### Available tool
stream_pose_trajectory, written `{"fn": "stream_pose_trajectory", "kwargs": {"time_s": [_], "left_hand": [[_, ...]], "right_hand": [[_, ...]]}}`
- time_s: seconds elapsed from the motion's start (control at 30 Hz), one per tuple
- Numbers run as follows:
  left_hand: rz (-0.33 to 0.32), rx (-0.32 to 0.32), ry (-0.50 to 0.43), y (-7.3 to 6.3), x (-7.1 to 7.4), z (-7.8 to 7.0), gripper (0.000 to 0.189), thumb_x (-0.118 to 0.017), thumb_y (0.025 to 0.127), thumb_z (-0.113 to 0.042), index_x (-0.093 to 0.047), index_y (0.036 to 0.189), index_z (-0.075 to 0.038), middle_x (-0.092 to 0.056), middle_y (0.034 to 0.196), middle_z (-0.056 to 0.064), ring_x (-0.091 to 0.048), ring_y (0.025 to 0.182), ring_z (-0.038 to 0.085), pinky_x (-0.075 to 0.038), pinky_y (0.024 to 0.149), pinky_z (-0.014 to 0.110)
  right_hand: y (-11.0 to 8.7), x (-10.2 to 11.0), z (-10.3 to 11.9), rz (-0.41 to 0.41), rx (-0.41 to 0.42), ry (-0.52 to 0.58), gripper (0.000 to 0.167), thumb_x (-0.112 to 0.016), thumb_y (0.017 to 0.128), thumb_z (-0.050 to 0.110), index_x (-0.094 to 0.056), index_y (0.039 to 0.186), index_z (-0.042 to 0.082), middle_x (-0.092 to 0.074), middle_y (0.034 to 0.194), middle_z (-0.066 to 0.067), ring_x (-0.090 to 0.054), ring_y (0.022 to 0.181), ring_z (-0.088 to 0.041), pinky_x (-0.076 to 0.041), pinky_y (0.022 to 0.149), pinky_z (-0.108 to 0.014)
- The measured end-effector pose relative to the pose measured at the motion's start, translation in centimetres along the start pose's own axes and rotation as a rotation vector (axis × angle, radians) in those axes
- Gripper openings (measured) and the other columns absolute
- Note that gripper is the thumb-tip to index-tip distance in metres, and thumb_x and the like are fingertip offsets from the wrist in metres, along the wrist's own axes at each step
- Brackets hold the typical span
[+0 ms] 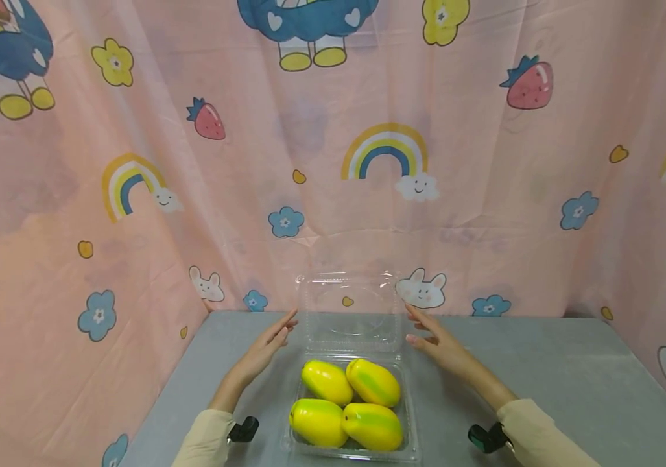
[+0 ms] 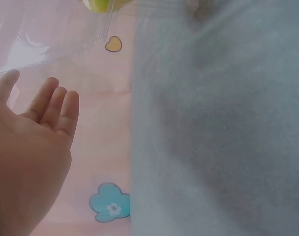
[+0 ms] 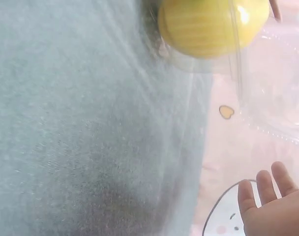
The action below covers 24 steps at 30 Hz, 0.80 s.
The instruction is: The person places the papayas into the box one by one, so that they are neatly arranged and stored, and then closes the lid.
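A clear plastic clamshell box (image 1: 412, 428) sits on the table with its lid (image 1: 353, 337) standing raised at the back. Inside the base lie several glossy yellow oblong fruits (image 1: 373, 383) tinged green, mango-like in shape. My left hand (image 1: 264, 350) is beside the lid's left edge, fingers extended and holding nothing. On the other side, my right hand (image 1: 443, 347) reaches to the lid's right edge with its fingers spread. In the left wrist view the thumb tip is right at the edge of the transparent lid (image 2: 66, 34). One fruit (image 3: 203, 29) shows through the box wall in the right wrist view.
The grey table (image 1: 543, 376) extends to both sides of the box. A pink patterned curtain (image 1: 321, 253) hangs close behind the lid and along the left and right sides. Both wrists wear small black devices (image 1: 487, 438).
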<state>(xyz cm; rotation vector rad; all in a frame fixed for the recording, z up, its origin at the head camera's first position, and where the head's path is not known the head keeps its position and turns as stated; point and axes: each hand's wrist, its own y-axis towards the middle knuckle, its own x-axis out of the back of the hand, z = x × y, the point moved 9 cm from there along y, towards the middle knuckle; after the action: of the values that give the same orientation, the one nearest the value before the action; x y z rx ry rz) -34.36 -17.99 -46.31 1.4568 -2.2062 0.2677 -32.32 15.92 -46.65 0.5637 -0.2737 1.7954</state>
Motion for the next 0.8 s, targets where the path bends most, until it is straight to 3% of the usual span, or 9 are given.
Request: {"fn": "stream_pose_trajectory", "kwargs": {"time_s": [0.27,0.43,0.53,0.7,0.8], "left_hand": [[-0.004,-0.009,-0.009,-1.9,-0.4,-1.0,0.052,-0.032,0.109,-0.021,-0.022,0.158,-0.032,-0.039,0.158,0.013,-0.041,0.143,0.037,-0.041,0.114,0.055],[0.011,-0.055,-0.015,-2.7,-0.7,-1.0,0.051,-0.03,0.109,-0.02,-0.02,0.159,-0.03,-0.04,0.157,0.015,-0.04,0.142,0.037,-0.046,0.111,0.037],[0.031,-0.063,-0.025,-3.2,-0.9,-0.9,0.051,-0.028,0.109,-0.019,-0.02,0.159,-0.026,-0.039,0.157,0.016,-0.04,0.142,0.038,-0.046,0.11,0.032],[0.075,-0.019,-0.057,-4.0,-1.3,-0.4,0.049,-0.022,0.11,-0.025,-0.019,0.159,-0.022,-0.037,0.157,0.016,-0.038,0.143,0.039,-0.043,0.112,0.047],[0.093,0.0,-0.077,-4.4,-1.6,-0.1,0.049,-0.018,0.111,-0.03,-0.019,0.159,-0.027,-0.036,0.159,0.016,-0.037,0.144,0.04,-0.039,0.113,0.056]], "right_hand": [[-1.4,-0.3,1.0,0.023,0.032,0.023,0.067,-0.05,0.103,0.035,-0.015,0.16,0.029,-0.027,0.161,-0.019,-0.034,0.141,-0.045,-0.032,0.109,-0.071],[-2.5,-0.6,1.3,0.028,0.042,0.045,0.064,-0.046,0.104,0.034,-0.016,0.16,0.025,-0.028,0.161,-0.02,-0.035,0.142,-0.046,-0.032,0.109,-0.072],[-3.0,-0.8,1.2,0.041,0.048,0.058,0.061,-0.044,0.105,0.032,-0.018,0.16,0.021,-0.029,0.161,-0.02,-0.034,0.142,-0.047,-0.032,0.109,-0.073],[-3.9,-1.2,1.0,0.076,0.063,0.07,0.056,-0.039,0.107,0.03,-0.022,0.159,0.019,-0.028,0.161,-0.021,-0.033,0.142,-0.05,-0.035,0.108,-0.071],[-4.5,-1.4,0.9,0.09,0.066,0.062,0.054,-0.037,0.107,0.029,-0.024,0.158,0.018,-0.029,0.161,-0.02,-0.034,0.142,-0.051,-0.035,0.108,-0.072]]}}
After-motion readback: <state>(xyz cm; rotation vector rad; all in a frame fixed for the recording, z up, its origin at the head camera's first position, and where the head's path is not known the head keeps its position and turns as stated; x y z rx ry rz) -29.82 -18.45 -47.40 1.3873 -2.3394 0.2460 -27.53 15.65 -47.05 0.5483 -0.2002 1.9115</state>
